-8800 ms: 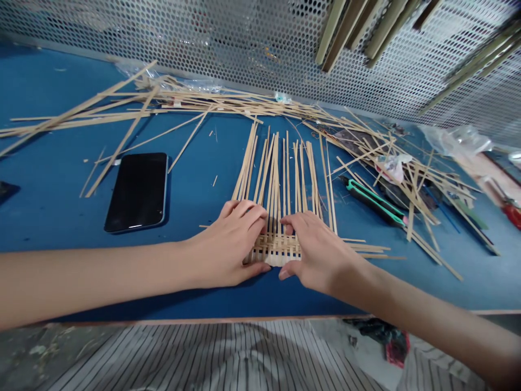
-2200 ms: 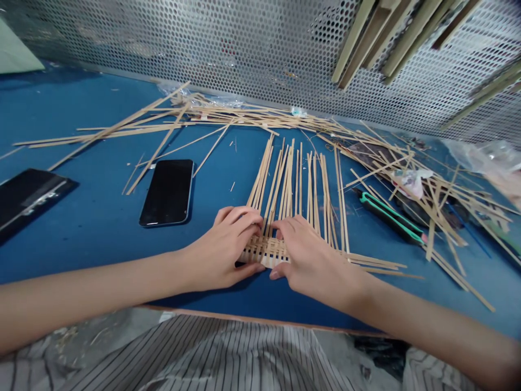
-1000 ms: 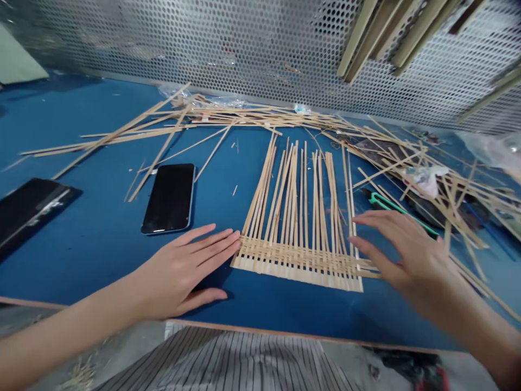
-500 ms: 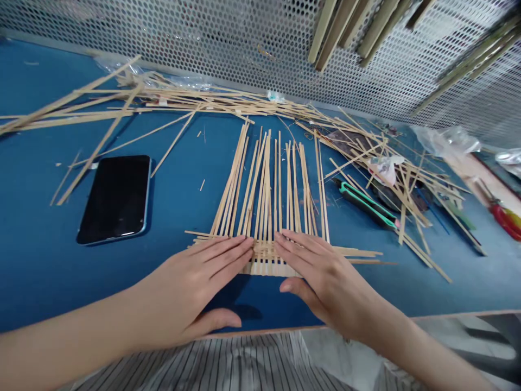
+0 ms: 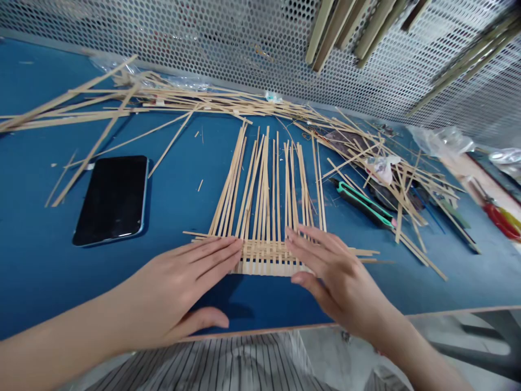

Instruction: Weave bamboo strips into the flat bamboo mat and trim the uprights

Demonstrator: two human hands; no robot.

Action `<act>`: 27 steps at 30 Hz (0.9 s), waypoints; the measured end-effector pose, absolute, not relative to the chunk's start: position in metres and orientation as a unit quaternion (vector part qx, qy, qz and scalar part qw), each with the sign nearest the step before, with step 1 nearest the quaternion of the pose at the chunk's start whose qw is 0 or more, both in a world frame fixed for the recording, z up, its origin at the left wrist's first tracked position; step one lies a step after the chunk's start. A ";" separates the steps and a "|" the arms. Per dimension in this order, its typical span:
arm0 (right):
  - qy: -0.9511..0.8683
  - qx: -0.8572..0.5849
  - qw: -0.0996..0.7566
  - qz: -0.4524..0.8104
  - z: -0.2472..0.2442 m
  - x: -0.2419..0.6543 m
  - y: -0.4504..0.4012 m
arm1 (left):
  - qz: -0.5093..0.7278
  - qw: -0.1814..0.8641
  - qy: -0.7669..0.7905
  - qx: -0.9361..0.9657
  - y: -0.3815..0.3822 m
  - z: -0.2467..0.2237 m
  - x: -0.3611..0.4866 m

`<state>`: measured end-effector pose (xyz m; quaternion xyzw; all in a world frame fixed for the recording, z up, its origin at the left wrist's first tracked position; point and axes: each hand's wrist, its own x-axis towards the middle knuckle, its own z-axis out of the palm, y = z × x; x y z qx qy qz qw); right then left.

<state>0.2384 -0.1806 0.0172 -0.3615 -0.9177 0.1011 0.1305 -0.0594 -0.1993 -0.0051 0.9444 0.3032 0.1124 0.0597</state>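
A panel of woven bamboo strips point(image 5: 266, 251) lies flat near the table's front edge, its long upright strips fanning away from me and several cross strips running through the near end. My left hand point(image 5: 179, 282) rests flat on the left part of the weave, fingers stretched and side by side, thumb apart on the table side. On the right part lies my right hand point(image 5: 331, 271), fingers extended over the strips and a little lifted at the tips, thumb by the near edge. Neither hand grips anything. The weave under both hands is hidden.
A dark-screened phone point(image 5: 112, 201) lies at left. Green-and-black thread snips point(image 5: 362, 203) lie right of the panel, beside a heap of loose strips point(image 5: 391, 168). More strips point(image 5: 195, 100) line the back under a perforated metal screen point(image 5: 228, 43). Red-handled pliers point(image 5: 500, 217) sit far right.
My hands have moved apart, the left to the left and the right to the right, uncovering more of the weave's middle. The right fingertips have lifted slightly. The view has shifted a little.
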 end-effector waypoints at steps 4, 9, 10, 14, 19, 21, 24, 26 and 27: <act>-0.894 -0.405 0.192 0.015 0.018 0.261 -0.183 | 0.113 0.006 0.343 0.932 -0.209 -0.003 -0.077; -0.925 -0.341 0.154 0.056 0.015 0.235 -0.190 | 0.132 0.015 0.340 0.931 -0.213 -0.001 -0.063; -0.935 -0.320 0.135 0.075 0.013 0.226 -0.192 | 0.130 0.021 0.321 0.938 -0.211 -0.001 -0.058; -0.940 -0.308 0.095 0.115 0.007 0.200 -0.196 | 0.121 0.018 0.302 0.945 -0.206 -0.008 -0.043; -0.932 -0.316 0.106 0.141 0.007 0.201 -0.193 | 0.109 -0.011 0.299 0.948 -0.204 -0.019 -0.044; -0.931 -0.312 0.113 0.153 0.010 0.205 -0.189 | 0.107 -0.027 0.292 0.950 -0.204 -0.020 -0.047; -0.930 -0.311 0.119 0.153 0.015 0.213 -0.185 | 0.106 -0.044 0.292 0.950 -0.204 -0.020 -0.052; -0.928 -0.317 0.126 0.148 0.017 0.221 -0.183 | 0.107 -0.048 0.296 0.948 -0.205 -0.019 -0.057; -0.927 -0.320 0.130 0.145 0.018 0.225 -0.183 | 0.108 -0.050 0.298 0.947 -0.206 -0.019 -0.060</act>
